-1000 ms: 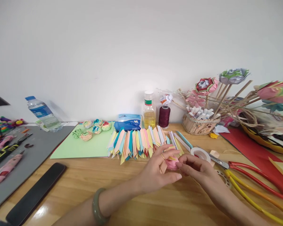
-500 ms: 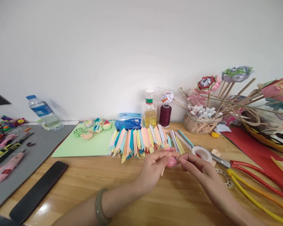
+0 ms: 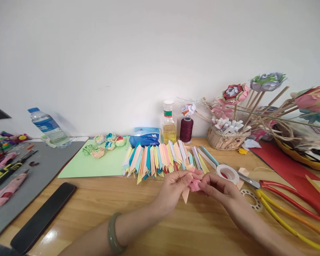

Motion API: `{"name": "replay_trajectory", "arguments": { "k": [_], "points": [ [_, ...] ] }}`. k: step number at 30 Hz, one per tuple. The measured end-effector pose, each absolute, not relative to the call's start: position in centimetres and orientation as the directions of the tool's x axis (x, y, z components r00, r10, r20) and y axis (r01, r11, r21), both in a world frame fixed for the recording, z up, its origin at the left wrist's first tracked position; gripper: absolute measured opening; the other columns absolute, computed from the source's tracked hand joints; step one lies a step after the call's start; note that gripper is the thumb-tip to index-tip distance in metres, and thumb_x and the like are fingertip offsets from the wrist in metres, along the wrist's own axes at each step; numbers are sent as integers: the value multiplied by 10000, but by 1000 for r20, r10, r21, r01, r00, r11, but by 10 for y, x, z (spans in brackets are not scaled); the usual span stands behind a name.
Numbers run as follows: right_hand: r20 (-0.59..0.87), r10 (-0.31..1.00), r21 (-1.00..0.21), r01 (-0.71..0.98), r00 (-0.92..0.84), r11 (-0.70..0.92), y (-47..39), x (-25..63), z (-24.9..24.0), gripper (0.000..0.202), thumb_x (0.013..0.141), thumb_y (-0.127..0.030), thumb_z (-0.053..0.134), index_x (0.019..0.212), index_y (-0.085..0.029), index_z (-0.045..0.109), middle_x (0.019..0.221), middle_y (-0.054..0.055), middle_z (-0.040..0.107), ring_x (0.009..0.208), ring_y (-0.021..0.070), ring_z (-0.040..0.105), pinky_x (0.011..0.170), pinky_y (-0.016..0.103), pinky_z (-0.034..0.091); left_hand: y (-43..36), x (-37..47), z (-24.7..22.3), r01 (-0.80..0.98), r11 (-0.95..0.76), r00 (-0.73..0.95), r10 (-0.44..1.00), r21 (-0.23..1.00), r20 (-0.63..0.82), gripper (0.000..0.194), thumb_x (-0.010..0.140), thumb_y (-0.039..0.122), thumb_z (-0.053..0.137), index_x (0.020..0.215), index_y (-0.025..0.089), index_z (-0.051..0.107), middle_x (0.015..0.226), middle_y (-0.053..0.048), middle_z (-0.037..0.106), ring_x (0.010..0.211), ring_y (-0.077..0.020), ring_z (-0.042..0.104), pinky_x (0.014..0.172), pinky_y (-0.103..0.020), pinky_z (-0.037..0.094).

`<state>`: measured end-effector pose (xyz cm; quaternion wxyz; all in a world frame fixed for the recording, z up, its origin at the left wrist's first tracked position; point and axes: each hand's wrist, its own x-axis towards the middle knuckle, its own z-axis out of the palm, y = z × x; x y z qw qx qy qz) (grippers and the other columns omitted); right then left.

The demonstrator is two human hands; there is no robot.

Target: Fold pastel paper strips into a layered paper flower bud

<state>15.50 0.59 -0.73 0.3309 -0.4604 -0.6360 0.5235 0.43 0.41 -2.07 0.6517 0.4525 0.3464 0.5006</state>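
Between my two hands is a small pink folded paper piece (image 3: 195, 185), with a peach paper strip (image 3: 186, 195) pointing down from it. My left hand (image 3: 176, 186) pinches its left side between thumb and fingers. The fingertips of my right hand (image 3: 220, 186) are closed on its right side. Just behind the hands stands a long row of folded paper strips (image 3: 152, 160) in yellow, teal, peach and white. Right of my right hand lie a roll of white tape (image 3: 227, 173) and scissors (image 3: 274, 186) with red and yellow handles.
A black phone-like slab (image 3: 44, 217) lies at the left front. Paper rosettes sit on a green sheet (image 3: 77, 167). At the back are a tissue pack (image 3: 145, 136), an oil bottle (image 3: 169, 124), purple thread (image 3: 186, 129) and a basket (image 3: 226, 140).
My right fingers have moved in against the pink paper, which shows more now. The peach strip hangs lower and is more visible. The view has shifted slightly.
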Motion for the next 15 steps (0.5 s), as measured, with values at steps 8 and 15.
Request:
{"name": "replay_trajectory", "arguments": {
  "k": [8,15],
  "points": [
    [-37,938,-977,209,-345,38,4,153,-7,287,782,-419,498,630,-177,525,618,-16,476,604,133,444,554,237,347,4,7,-21,-475,144,262,965,868,-16,236,754,340,553,689,132,643,867,-83,637,861,-181,559,768,-299,417],
    [-22,936,-977,207,-352,55,3,154,-11,281,816,-403,436,628,-195,461,591,-23,464,605,135,453,585,246,359,2,7,-18,-463,157,246,968,872,-44,262,738,374,562,662,129,615,831,-67,633,774,-154,555,734,-280,409]
  ]
}}
